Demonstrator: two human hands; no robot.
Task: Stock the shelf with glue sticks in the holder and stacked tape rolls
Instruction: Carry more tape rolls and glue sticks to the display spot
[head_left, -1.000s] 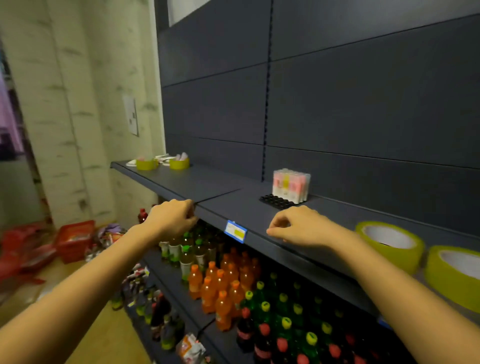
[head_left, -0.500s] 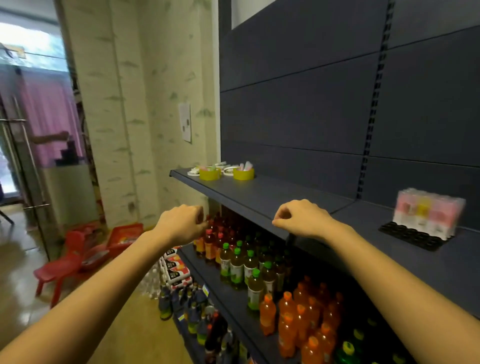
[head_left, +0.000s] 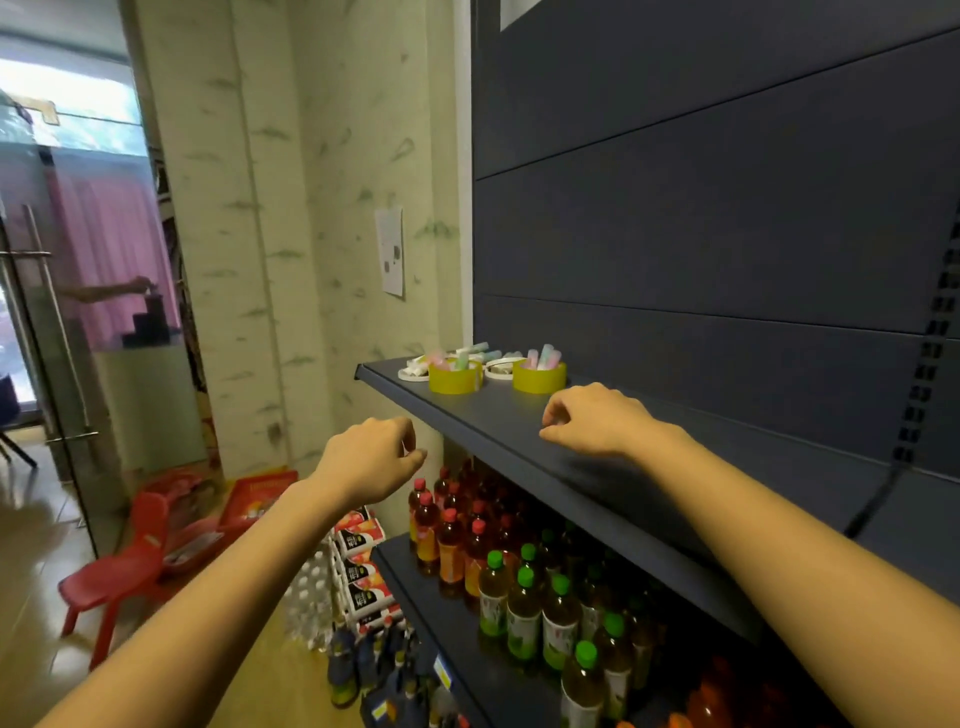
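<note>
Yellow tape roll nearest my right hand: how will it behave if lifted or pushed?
The tape roll lies flat, so it probably slides rather than rolls. It looks open-cored, so the glue sticks leaning inside would likely stay behind or topple when lifted.

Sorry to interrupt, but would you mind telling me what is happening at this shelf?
A person is stocking the dark shelf. Both hands are empty: the right hand hovers over its front edge, the left hand just off it. At the shelf's end sit two yellow tape rolls with pastel glue sticks standing in them.
</note>
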